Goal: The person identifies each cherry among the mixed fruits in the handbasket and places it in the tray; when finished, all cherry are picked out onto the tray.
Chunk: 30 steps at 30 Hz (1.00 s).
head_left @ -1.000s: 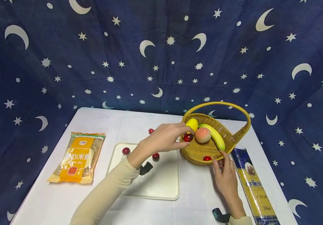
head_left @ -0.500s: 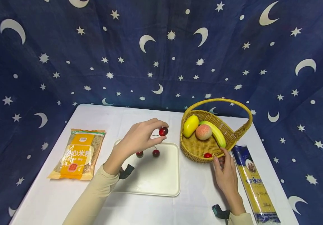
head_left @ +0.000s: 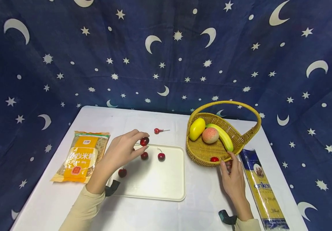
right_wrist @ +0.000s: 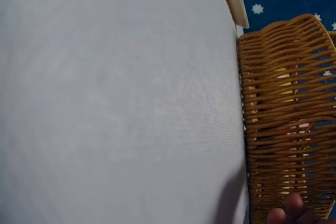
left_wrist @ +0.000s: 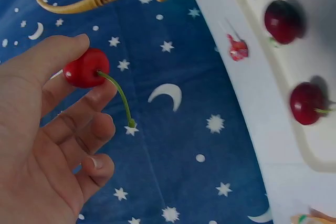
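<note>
My left hand (head_left: 119, 152) holds a dark red cherry (head_left: 144, 141) between thumb and fingertips, above the cream tray's far left part. In the left wrist view, the held cherry (left_wrist: 84, 70) has a green stem hanging free. Three other cherries lie in the tray (head_left: 157, 184): one near the middle (head_left: 161, 156), one below the held cherry (head_left: 144, 156), one at the left. My right hand (head_left: 234, 179) grips the near right rim of the wicker basket (head_left: 200, 158). Inside are a yellow mango-like fruit (head_left: 197, 129), a peach (head_left: 210, 135), a banana (head_left: 225, 138) and a red fruit (head_left: 214, 159).
A red-wrapped lollipop (head_left: 158, 131) lies behind the tray. At the left is a bag of rice noodles (head_left: 80, 157); a blue and yellow spaghetti pack (head_left: 262, 189) lies right of the basket. The basket's tall handle (head_left: 226, 102) arches over it. A starry cloth hangs behind.
My left hand has moved left from over the basket to over the tray, still pinching the cherry. My right hand has stayed at the basket rim.
</note>
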Motion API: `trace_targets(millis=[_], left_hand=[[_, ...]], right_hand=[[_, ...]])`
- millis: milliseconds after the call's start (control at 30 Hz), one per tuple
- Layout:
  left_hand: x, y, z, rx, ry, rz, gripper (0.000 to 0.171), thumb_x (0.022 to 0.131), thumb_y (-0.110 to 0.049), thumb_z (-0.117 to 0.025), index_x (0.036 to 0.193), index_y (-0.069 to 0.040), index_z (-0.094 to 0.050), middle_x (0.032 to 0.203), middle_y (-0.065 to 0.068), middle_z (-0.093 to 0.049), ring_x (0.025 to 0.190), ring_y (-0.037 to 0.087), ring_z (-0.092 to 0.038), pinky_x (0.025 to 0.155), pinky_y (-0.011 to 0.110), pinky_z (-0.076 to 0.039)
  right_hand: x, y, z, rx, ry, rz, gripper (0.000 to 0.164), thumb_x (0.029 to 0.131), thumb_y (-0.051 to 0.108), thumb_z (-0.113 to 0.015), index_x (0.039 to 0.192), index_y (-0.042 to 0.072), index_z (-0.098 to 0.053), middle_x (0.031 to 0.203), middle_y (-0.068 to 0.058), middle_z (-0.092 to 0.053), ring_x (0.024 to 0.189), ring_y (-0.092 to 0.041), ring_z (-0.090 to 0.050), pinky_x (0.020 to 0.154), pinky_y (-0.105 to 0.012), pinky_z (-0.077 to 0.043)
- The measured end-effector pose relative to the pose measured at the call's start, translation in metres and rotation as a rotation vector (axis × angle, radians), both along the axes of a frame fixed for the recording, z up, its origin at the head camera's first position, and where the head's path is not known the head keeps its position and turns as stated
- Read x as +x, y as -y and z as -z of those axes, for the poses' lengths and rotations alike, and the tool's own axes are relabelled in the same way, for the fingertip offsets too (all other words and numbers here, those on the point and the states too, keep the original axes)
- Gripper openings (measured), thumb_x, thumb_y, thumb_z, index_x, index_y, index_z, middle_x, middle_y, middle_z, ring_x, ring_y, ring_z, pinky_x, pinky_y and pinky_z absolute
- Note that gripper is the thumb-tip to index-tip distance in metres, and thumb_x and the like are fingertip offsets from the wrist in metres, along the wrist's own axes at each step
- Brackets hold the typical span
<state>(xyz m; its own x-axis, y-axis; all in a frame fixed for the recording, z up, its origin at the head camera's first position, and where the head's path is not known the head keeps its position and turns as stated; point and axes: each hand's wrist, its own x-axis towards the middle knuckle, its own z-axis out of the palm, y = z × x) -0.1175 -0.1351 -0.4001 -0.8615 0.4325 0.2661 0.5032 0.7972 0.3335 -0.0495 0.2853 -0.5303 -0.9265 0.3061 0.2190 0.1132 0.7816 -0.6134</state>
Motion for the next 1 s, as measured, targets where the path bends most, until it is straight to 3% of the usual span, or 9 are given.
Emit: trace_targets(millis=[133, 367, 667, 867, 1000], left_hand=[[0.007, 0.008, 0.01, 0.002, 0.007, -0.015, 0.041, 0.09, -0.029, -0.086, 0.127, -0.02, -0.073, 0.103, -0.002, -0.072, 0.068, 0.008, -0.053, 0.06, 0.025, -0.046], [0.017, 0.013, 0.024, -0.004, 0.019, -0.029, 0.039, 0.089, -0.026, -0.085, 0.126, -0.02, -0.073, 0.102, -0.003, -0.072, 0.073, 0.008, -0.055, 0.062, 0.025, -0.048], [0.026, 0.008, 0.048, -0.08, -0.064, -0.035, 0.042, 0.081, -0.027, -0.092, 0.119, -0.018, -0.075, 0.097, -0.001, -0.072, 0.078, 0.016, -0.067, 0.065, 0.035, -0.056], [0.032, 0.001, 0.07, -0.154, -0.059, -0.022, 0.037, 0.08, -0.032, -0.093, 0.109, -0.019, -0.075, 0.084, -0.006, -0.066, 0.065, 0.01, -0.053, 0.058, 0.028, -0.045], [0.034, -0.003, 0.081, -0.2, -0.048, -0.032, 0.036, 0.078, -0.033, -0.093, 0.105, -0.019, -0.075, 0.081, -0.006, -0.063, 0.063, 0.009, -0.051, 0.057, 0.027, -0.043]], right_hand=[[0.0, 0.0, -0.001, -0.005, -0.001, -0.001, 0.054, 0.11, 0.03, -0.056, 0.16, 0.015, -0.04, 0.116, -0.015, -0.055, 0.101, -0.028, -0.054, 0.08, -0.042, -0.042], [0.0, 0.001, -0.002, -0.002, -0.003, -0.006, 0.054, 0.11, 0.029, -0.056, 0.16, 0.014, -0.04, 0.115, -0.015, -0.055, 0.101, -0.027, -0.053, 0.08, -0.041, -0.042], [0.001, 0.001, -0.002, -0.001, -0.006, -0.007, 0.054, 0.11, 0.029, -0.056, 0.159, 0.014, -0.041, 0.115, -0.015, -0.054, 0.101, -0.028, -0.054, 0.079, -0.041, -0.042], [0.0, 0.0, 0.0, -0.011, 0.003, -0.005, 0.055, 0.11, 0.03, -0.056, 0.16, 0.015, -0.039, 0.116, -0.015, -0.053, 0.102, -0.028, -0.053, 0.08, -0.042, -0.041], [0.001, 0.0, 0.0, -0.014, 0.009, 0.0, 0.056, 0.11, 0.031, -0.056, 0.161, 0.016, -0.039, 0.117, -0.016, -0.053, 0.104, -0.03, -0.053, 0.081, -0.043, -0.041]])
